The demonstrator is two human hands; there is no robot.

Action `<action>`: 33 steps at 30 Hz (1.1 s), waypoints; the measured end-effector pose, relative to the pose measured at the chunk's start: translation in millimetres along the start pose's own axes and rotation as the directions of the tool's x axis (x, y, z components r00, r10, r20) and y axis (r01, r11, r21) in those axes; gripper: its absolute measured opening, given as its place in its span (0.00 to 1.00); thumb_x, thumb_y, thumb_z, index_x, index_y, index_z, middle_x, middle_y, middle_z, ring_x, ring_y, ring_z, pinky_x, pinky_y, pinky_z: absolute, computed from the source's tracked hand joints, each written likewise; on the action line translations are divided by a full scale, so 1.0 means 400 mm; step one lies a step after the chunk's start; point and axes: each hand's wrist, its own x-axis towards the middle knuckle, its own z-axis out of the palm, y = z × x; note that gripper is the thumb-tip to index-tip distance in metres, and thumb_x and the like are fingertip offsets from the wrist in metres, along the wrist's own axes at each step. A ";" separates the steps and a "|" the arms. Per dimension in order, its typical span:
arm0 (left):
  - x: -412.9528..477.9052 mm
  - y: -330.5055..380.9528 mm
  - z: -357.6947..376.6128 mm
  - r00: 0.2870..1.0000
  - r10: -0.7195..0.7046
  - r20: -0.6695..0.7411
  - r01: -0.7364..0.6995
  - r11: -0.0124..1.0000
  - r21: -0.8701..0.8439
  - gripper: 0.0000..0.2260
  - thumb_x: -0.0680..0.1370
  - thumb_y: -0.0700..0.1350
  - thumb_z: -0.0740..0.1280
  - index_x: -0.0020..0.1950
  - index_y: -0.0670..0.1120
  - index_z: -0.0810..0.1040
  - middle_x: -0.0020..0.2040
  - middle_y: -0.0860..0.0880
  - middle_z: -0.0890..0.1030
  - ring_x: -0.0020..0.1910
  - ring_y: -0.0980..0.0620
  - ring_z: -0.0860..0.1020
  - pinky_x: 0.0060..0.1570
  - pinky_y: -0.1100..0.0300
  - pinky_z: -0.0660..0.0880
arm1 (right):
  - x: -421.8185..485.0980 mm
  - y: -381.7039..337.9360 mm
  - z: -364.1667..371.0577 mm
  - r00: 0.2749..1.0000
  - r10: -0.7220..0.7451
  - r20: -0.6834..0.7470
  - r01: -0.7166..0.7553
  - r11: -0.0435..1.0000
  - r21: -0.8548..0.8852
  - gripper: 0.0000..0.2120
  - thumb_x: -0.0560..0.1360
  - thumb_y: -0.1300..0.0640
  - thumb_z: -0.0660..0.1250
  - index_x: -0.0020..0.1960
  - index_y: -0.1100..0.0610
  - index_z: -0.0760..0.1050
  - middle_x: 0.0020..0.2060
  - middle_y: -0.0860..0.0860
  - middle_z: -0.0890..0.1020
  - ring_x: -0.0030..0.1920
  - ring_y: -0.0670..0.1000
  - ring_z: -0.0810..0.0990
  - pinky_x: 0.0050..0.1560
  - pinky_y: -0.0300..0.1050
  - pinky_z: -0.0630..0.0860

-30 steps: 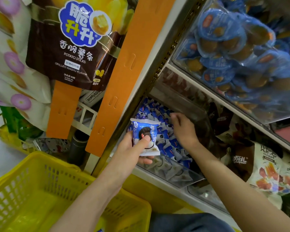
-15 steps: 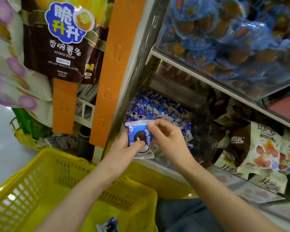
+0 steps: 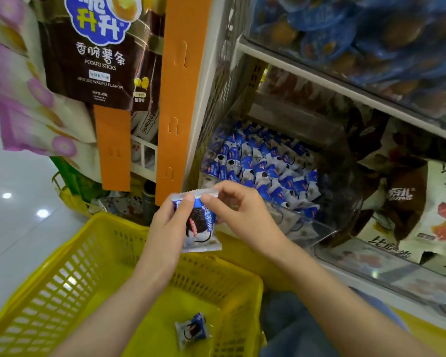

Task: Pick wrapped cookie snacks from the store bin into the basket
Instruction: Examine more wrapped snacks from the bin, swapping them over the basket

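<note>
Both hands hold one wrapped cookie [image 3: 200,225] in the air, just above the far rim of the yellow basket [image 3: 70,274] and in front of the near edge of the clear bin [image 3: 312,228]. The left hand [image 3: 165,228] grips the pack from its left side, with fingers curled behind it and the thumb laid across the front near the top seal. The right hand [image 3: 240,215] pinches the pack's upper right part between thumb and forefinger, and its other fingers are loosely curled beside them. The pack stands upright with its printed face toward the camera, blue and white with a dark round biscuit on it. A second cookie [image 3: 192,329] of the same kind lies on the basket floor, near the right wall and apart from both hands. The bin sits on the lower shelf and is filled with a pile [image 3: 258,163] of the same blue and white packs, heaped toward its back left corner. On the shelf above, another clear bin holds blue packs [image 3: 345,34] with brown rounds inside. To the right of the cookie bin lie brown and white bags [image 3: 410,202]. An orange strip [image 3: 180,99] runs down the shelf's left upright. A brown potato sticks bag [image 3: 101,55] hangs left of it. A blue trouser leg [image 3: 294,328] shows beside the basket's right edge.
</note>
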 end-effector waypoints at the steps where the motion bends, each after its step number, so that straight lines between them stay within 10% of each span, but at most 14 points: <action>1: 0.004 -0.004 -0.004 1.000 -0.010 -0.009 0.010 1.000 -0.003 0.09 0.79 0.49 0.61 0.45 0.52 0.80 0.41 0.52 0.85 0.40 0.57 0.83 0.34 0.70 0.75 | 0.000 0.002 0.002 1.000 -0.027 0.001 0.027 0.999 -0.027 0.03 0.75 0.58 0.67 0.42 0.55 0.77 0.33 0.47 0.77 0.36 0.45 0.75 0.39 0.50 0.76; 4: 0.016 -0.016 -0.015 0.998 -0.062 -0.009 0.062 0.998 -0.026 0.10 0.78 0.48 0.62 0.44 0.51 0.82 0.42 0.49 0.85 0.43 0.52 0.83 0.40 0.61 0.77 | -0.008 0.005 0.007 0.984 -0.178 0.005 0.176 0.964 -0.201 0.04 0.75 0.57 0.67 0.45 0.57 0.78 0.36 0.43 0.75 0.37 0.40 0.73 0.40 0.36 0.70; 8: 0.012 -0.035 -0.023 0.989 -0.146 0.035 0.147 0.988 -0.044 0.08 0.74 0.52 0.65 0.42 0.54 0.83 0.45 0.45 0.85 0.46 0.50 0.83 0.48 0.52 0.77 | -0.026 0.018 0.010 0.950 -0.309 0.045 0.292 0.829 -0.476 0.06 0.75 0.55 0.66 0.46 0.57 0.78 0.40 0.48 0.77 0.40 0.44 0.74 0.40 0.42 0.74; 13: -0.003 -0.022 -0.034 0.961 -0.180 0.211 0.166 0.983 0.081 0.18 0.65 0.60 0.72 0.52 0.54 0.79 0.49 0.49 0.84 0.47 0.52 0.82 0.48 0.50 0.76 | -0.041 0.027 0.002 0.974 -0.147 -0.174 0.104 0.967 -0.232 0.05 0.77 0.57 0.64 0.45 0.58 0.76 0.37 0.49 0.79 0.37 0.45 0.77 0.39 0.43 0.76; 18: -0.005 -0.007 -0.049 0.996 -0.044 0.077 0.047 0.998 -0.039 0.20 0.63 0.50 0.73 0.54 0.46 0.78 0.47 0.49 0.85 0.45 0.54 0.83 0.42 0.62 0.78 | -0.049 0.024 -0.012 0.974 0.188 -0.130 -0.156 0.962 0.222 0.03 0.77 0.62 0.63 0.50 0.57 0.71 0.43 0.57 0.82 0.39 0.51 0.83 0.41 0.45 0.81; 23: -0.009 0.004 -0.076 0.993 0.117 -0.003 -0.115 0.980 0.165 0.05 0.71 0.45 0.71 0.46 0.51 0.81 0.44 0.52 0.85 0.43 0.55 0.82 0.40 0.64 0.79 | -0.067 0.035 0.006 0.961 0.205 0.183 -0.197 0.978 -0.061 0.20 0.72 0.62 0.70 0.62 0.57 0.68 0.54 0.53 0.80 0.53 0.50 0.80 0.57 0.49 0.76; 33: -0.026 0.005 -0.072 0.983 0.184 0.008 -0.178 0.936 0.302 0.09 0.78 0.41 0.62 0.39 0.46 0.77 0.33 0.50 0.81 0.32 0.58 0.78 0.33 0.65 0.75 | -0.074 0.037 0.044 0.967 0.139 0.212 -0.152 0.987 0.045 0.11 0.76 0.56 0.66 0.57 0.54 0.71 0.53 0.50 0.80 0.51 0.46 0.80 0.53 0.46 0.79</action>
